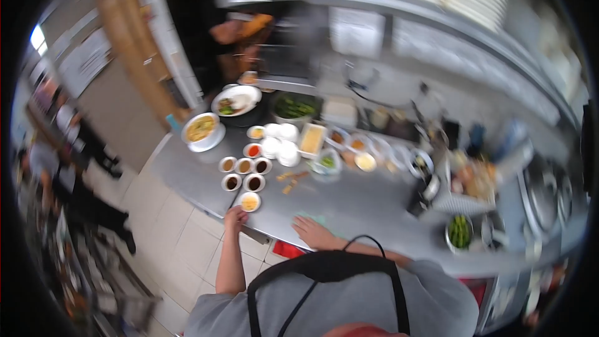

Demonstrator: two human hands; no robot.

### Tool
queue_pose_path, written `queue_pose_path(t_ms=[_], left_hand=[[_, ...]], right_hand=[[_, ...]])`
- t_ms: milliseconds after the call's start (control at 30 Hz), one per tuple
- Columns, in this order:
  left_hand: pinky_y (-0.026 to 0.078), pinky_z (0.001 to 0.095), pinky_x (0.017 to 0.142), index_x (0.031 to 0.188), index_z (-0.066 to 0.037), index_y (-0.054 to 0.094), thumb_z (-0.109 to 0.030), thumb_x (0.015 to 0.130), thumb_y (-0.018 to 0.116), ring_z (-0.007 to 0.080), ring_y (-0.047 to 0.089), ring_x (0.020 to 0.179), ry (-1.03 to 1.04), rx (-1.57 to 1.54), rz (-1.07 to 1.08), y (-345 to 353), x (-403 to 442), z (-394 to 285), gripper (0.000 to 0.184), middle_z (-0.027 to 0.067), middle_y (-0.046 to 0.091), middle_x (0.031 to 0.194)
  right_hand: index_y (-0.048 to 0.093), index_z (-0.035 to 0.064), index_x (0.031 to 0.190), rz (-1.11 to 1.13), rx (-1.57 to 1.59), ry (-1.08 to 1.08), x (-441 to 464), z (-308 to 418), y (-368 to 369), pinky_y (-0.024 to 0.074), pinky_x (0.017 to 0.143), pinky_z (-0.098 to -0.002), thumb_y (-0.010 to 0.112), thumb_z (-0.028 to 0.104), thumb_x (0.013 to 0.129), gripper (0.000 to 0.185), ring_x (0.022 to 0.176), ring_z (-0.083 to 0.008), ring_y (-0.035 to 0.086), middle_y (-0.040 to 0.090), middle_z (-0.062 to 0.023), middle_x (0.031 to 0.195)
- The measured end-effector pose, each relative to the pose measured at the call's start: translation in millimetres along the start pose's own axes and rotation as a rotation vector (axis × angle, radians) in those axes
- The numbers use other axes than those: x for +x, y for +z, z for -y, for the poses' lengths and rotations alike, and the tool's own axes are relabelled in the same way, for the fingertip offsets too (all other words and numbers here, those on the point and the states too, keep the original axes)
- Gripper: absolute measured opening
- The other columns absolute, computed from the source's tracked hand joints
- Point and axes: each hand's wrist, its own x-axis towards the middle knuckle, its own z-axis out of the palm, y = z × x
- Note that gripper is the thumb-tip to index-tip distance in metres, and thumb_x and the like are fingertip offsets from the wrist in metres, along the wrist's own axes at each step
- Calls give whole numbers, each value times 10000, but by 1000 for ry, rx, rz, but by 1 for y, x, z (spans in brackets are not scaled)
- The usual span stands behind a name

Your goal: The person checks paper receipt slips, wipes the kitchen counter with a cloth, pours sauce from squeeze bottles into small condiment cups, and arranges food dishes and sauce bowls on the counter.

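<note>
At the counter's front edge, my left hand (pixel 235 218) has its fingers bent against the near-left rim of a small white bowl (pixel 250 201) with pale yellow food in it. My right hand (pixel 314 233) lies flat on the steel counter (pixel 368 212), fingers stretched out over a light green cloth (pixel 319 219). Beyond the bowl stand several small cups of dark and brown sauce (pixel 254 182) and a cup of red sauce (pixel 252 150). Yellowish-brown scraps (pixel 291 181) are scattered on the steel between the cups and my right hand.
White bowls (pixel 287 153), a tray of yellow food (pixel 312 140) and a tub of greens (pixel 294 107) stand farther back. A noodle bowl (pixel 201 130) and a plate (pixel 237 100) are at left. A filled basket (pixel 468 184) stands right. Other people (pixel 78 128) stand left.
</note>
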Motion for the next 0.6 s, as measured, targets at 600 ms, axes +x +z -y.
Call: queue_pose_path(t_ms=[600], left_hand=[[371,261,690,1005,-76,566,-196,805,548,90,499,807,572,371,109,140,-18,-77,234,-11,573,939]], right_hand=[[386,9,1198,-317,-261,844,-213,-48,-52,223,996,-424,463,78,748,461,1215,-322,278,314,-195,1288]])
